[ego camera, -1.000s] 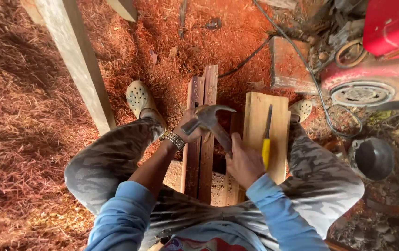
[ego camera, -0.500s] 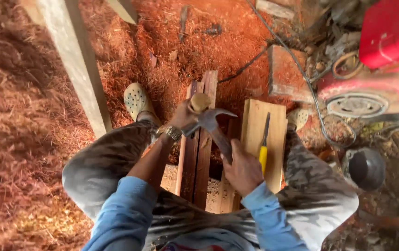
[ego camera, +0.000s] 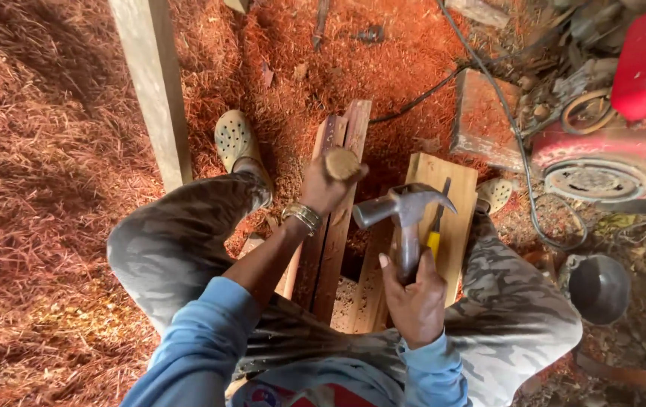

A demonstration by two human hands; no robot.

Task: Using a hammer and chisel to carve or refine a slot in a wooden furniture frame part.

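Chisel handle (ego camera: 342,162) stands over the dark boards (ego camera: 330,226), left hand (ego camera: 321,188) closed round it. Hammer (ego camera: 406,211), gripped tight in right hand (ego camera: 413,298), has its head just right of the handle, shaft running toward the person.

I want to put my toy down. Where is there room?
Free: red sawdust floor left of the pale wooden post. Crowded: the reddish planks, where the left hand and right hand swing the steel claw hammer, and around the red machine.

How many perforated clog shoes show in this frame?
2: the left clog on the red shavings beside the pale post; the right clog against the light plank, partly hidden by the knee.
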